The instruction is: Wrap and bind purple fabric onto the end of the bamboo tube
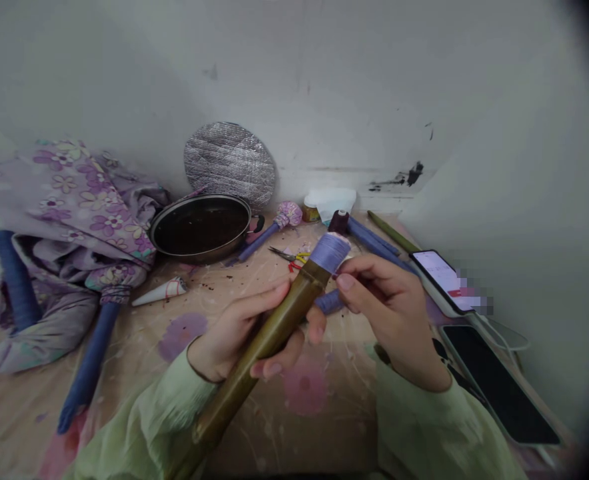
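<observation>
A brown-green bamboo tube (279, 320) lies at a slant across my left hand (227, 337), its lower end down between my sleeves. My left fingers curl around the tube from below, with the thumb along its upper side. Purple-blue wrapping (328, 253) covers the tube's far end. My right hand (397, 310) is closed in a pinch beside this wrapped end, thumb against index finger; whatever lies in the pinch is too small to make out. Behind the wrapped end stands a spool of dark thread (339, 221). Yellow-handled scissors (300, 257) lie just left of it.
A black pan (202, 230) stands at the back, near a round silver mat (229, 163) against the wall. Floral cloth (89, 200) and a blue-wrapped stick (94, 360) lie left. A cloth-headed stick (267, 237) lies behind. Two phones, one lit (442, 280), one dark (499, 383), lie right.
</observation>
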A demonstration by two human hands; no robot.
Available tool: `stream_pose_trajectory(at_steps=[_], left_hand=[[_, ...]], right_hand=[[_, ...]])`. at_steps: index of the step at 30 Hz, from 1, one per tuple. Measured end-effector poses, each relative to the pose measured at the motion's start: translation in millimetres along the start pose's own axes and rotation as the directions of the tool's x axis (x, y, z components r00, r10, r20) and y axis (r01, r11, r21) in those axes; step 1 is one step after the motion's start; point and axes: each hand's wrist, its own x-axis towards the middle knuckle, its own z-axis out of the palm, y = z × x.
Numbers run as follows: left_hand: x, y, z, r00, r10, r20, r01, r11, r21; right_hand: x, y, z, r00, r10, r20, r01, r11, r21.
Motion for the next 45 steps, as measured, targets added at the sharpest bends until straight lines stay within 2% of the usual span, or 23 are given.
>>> stream_pose_trajectory(at_steps=[3,8,14,19,21,23,24,25,26,27,28,29,30,31,32,33,34,35,37,40,42,45], left_hand=[[0.0,0.2,-0.6,0.999,-0.027,0.018,0.027,0.999,-0.026],[2.0,-3.6,1.0,0.995,0.048,0.083,-0.037,0.991,-0.132],[2.9,-6.8,-0.9,0.983,-0.01,0.182,0.056,0.967,-0.249],[4.3,-9.4,-5.2,0.952,-0.101,0.29,0.192,0.933,-0.305],[5.7,-11.3,-6.5,0.938,-0.156,0.31,0.248,0.927,-0.282],[7.3,-14.4,-5.8,0.952,-0.193,0.237,0.241,0.952,-0.191],[8.0,-16.5,-4.6,0.972,-0.175,0.155,0.194,0.974,-0.119],[8.5,-18.9,-2.7,0.992,-0.115,0.052,0.116,0.993,-0.023],[8.9,-21.5,-0.4,0.998,-0.001,-0.062,0.007,0.995,0.098],[9.2,-24.1,2.1,0.974,0.158,-0.164,-0.115,0.963,0.245],[9.5,-26.4,4.5,0.914,0.339,-0.224,-0.225,0.881,0.415],[9.7,-28.5,6.6,0.832,0.503,-0.234,-0.292,0.756,0.586],[10.1,-30.1,8.0,0.749,0.633,-0.195,-0.315,0.6,0.735],[10.6,-31.2,8.5,0.685,0.719,-0.118,-0.31,0.434,0.846],[11.2,-31.8,8.2,0.648,0.761,-0.032,-0.286,0.282,0.916],[11.8,-31.9,7.2,0.639,0.768,0.045,-0.26,0.161,0.952],[12.2,-31.7,5.7,0.642,0.76,0.097,-0.244,0.084,0.966],[12.3,-31.3,4.0,0.655,0.746,0.12,-0.24,0.055,0.969],[11.5,-29.9,1.3,0.691,0.717,0.084,-0.243,0.121,0.963],[8.0,-26.3,1.7,0.73,0.682,-0.035,-0.269,0.334,0.903],[5.4,-22.6,4.1,0.731,0.677,-0.083,-0.298,0.426,0.854],[2.9,-16.6,6.4,0.711,0.695,-0.111,-0.317,0.457,0.831]], right_hand=[[-0.2,0.7,0.2,1.0,0.001,0.02,-0.001,1.0,0.016],[-0.7,1.5,1.0,0.999,-0.004,0.052,0.001,0.998,0.055],[0.7,2.5,1.0,0.99,0.005,0.144,-0.023,0.992,0.124],[-2.2,2.9,-1.3,0.942,0.043,0.332,-0.114,0.974,0.197],[-4.3,2.3,-1.3,0.942,0.05,0.332,-0.117,0.976,0.185],[-5.4,2.3,-0.3,0.954,0.052,0.294,-0.116,0.972,0.203],[-5.4,2.6,0.4,0.961,0.051,0.272,-0.115,0.968,0.222],[-5.1,3.2,1.1,0.966,0.049,0.253,-0.112,0.964,0.242],[-4.4,4.0,1.8,0.971,0.045,0.233,-0.105,0.962,0.251],[-3.6,4.9,2.2,0.978,0.04,0.207,-0.091,0.966,0.241],[-2.8,5.9,2.5,0.985,0.032,0.171,-0.069,0.974,0.215],[-2.0,6.9,2.6,0.991,0.021,0.135,-0.046,0.983,0.18],[-1.5,7.7,2.6,0.994,0.012,0.107,-0.028,0.99,0.142],[-1.1,8.4,2.5,0.996,0.006,0.091,-0.016,0.995,0.102],[-0.9,8.8,2.2,0.997,-0.001,0.079,-0.005,0.997,0.071],[-0.7,8.9,2.0,0.997,-0.003,0.078,-0.001,0.999,0.046],[-0.5,8.8,1.7,0.997,-0.002,0.08,0.0,1.0,0.028],[-0.2,8.5,1.4,0.996,0.001,0.085,-0.002,1.0,0.015],[0.9,7.5,0.8,0.995,0.005,0.099,-0.005,1.0,-0.001],[2.6,6.5,-0.7,0.994,-0.015,0.108,0.018,1.0,-0.021],[2.8,6.3,-2.0,0.995,-0.024,0.096,0.027,0.999,-0.03],[1.2,5.7,-4.3,0.998,-0.022,0.051,0.024,0.999,-0.035]])
